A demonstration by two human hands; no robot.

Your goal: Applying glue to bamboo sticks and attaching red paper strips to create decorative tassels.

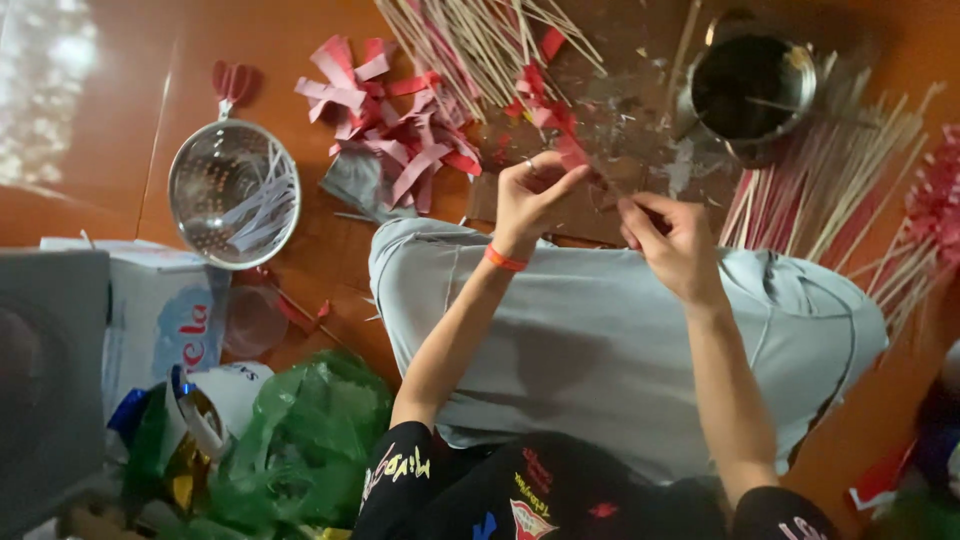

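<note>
My left hand (528, 200), with an orange band on the wrist and a ring on one finger, pinches a red paper strip (566, 150) wrapped at the end of a thin wooden stick (603, 180). My right hand (672, 240) grips the same stick a little lower, fingertips close to the left hand. Both hands hover over my light grey trouser knees (600, 330), above a scuffed brown board (640, 130) on the floor.
A pile of pink and red paper strips (395, 130) lies left of the hands. Bare sticks (480, 40) fan out at the top, more sticks (830, 190) at right. A metal pot (752, 90), a metal strainer (233, 193), a white carton (160, 310) and green plastic bags (300, 440) surround me.
</note>
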